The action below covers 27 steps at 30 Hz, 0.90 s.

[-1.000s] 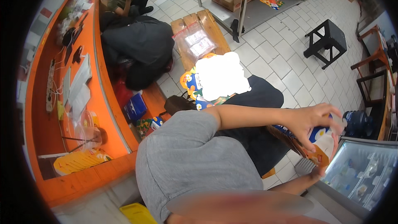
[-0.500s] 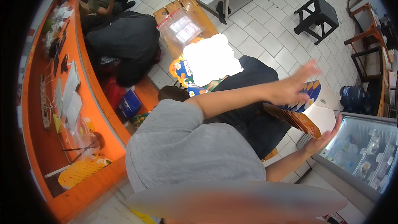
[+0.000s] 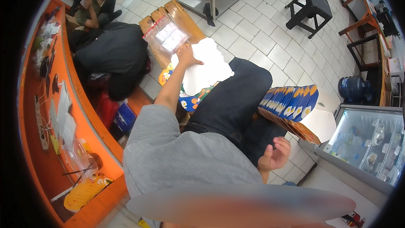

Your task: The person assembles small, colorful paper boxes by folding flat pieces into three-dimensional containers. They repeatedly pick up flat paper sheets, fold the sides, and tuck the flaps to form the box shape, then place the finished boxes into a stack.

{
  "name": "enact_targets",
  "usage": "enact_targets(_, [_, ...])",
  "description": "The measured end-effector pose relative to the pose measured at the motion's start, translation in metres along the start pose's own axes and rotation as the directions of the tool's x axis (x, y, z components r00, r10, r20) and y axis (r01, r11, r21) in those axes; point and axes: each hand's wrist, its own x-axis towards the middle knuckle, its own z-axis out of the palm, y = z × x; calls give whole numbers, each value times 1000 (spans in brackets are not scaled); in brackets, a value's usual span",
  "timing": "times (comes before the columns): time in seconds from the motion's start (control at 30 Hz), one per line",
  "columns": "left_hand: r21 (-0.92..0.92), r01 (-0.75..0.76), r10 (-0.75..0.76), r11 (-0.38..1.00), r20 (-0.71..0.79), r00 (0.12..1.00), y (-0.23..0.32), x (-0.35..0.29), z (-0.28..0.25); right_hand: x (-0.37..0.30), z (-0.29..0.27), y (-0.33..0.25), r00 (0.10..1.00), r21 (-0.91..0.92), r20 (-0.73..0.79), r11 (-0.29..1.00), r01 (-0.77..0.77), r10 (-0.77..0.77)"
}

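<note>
My left hand [image 3: 188, 56] rests on the far left edge of a stack of white cardboard blanks [image 3: 209, 69], thumb and fingers apart. The blanks lie on the wooden bench beside my leg; printed colourful edges [image 3: 185, 100] show under them. My right hand [image 3: 275, 155] is raised near my right side, its fingers loosely curled and nothing in it. Beyond it, by my right knee, sits a long row of nested folded cartons [image 3: 291, 103], blue with an egg print and orange below. A white flap [image 3: 319, 123] sticks out at their right end.
On the bench [image 3: 185, 14] lies a clear plastic bag [image 3: 168, 35] with white packets. An orange counter [image 3: 90, 101] runs along the left. Two people sit beyond it. To the right are a black stool [image 3: 311, 10], a water jug [image 3: 354, 88] and a glass-topped freezer [image 3: 367, 141].
My left hand has swung from the nested cartons to the white blanks on the left. My right hand has left the cartons' white flap and drawn back toward my body.
</note>
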Motion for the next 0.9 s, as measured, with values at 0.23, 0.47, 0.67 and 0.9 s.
enact_targets(0.23, [-117, -108, 76, 987, -249, 966, -1, -22, -11, 16, 18, 6, 969, 24, 210, 990, -138, 130])
enact_targets(0.47, [-531, -373, 270, 761, -264, 926, -15, -50, -142, 34, 45, 15, 589, -37, 797, 983, -177, 136])
enact_targets(0.67, [-795, -368, 519, 482, -79, 851, 19, -104, -236, 63, 72, 32, 807, 99, 590, 991, -89, 14])
enact_targets(0.9, [-871, -299, 463, 389, -95, 881, 34, -116, -242, 61, 101, 53, 811, 562, 472, 591, -579, 346])
